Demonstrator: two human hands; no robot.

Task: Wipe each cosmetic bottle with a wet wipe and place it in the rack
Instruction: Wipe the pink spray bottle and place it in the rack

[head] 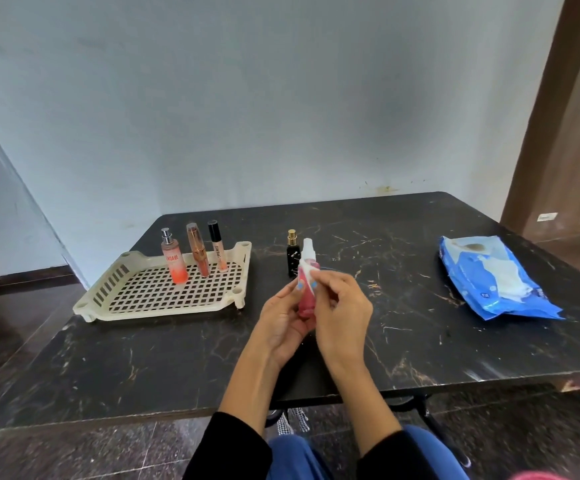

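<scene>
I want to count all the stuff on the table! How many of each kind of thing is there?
Bottles: 5, namely orange spray bottle, copper tube, black-capped tube in the rack, small black bottle on the table, pink bottle in the hands
Rack: 1
Wet wipe: 1
Wipes packet: 1
Total: 8

pink bottle [307, 299]: base hidden by left hand [283, 320] | black bottle [292, 259]: partly hidden
</scene>
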